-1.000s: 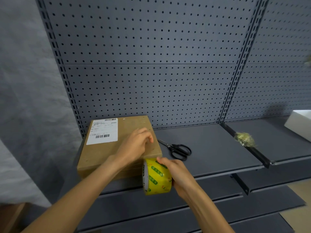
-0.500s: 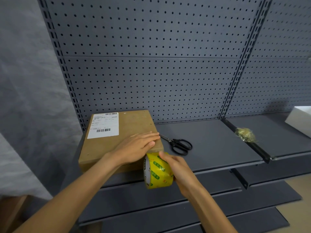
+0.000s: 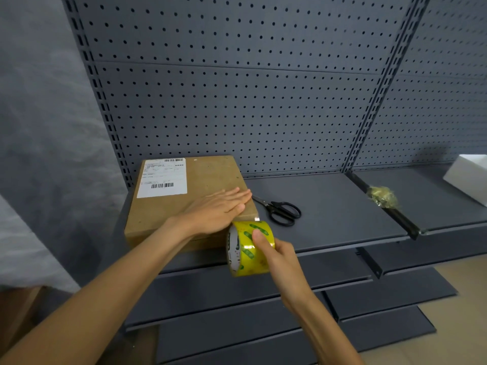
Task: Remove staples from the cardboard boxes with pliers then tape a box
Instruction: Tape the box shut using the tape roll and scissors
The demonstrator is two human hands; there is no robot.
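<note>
Left hand (image 3: 218, 210) laid flat, fingers straight, on cardboard box (image 3: 168, 206) top; tape roll (image 3: 246, 248) gripped by right hand (image 3: 276, 255) at box's near right corner.

Box (image 3: 184, 206) on shelf (image 3: 329, 206) at left, scissors (image 3: 279, 210) just right, tape roll (image 3: 247, 248) before its near corner.

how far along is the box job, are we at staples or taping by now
Taping. No pliers are in view, and the cardboard box lies closed on the shelf, so staple removal looks finished, though staples can't be checked here. In hand: the left hand presses flat near the box's right edge while the right hand grips the yellow tape roll just off the front corner. Left: cutting the tape, likely with the scissors.
</note>
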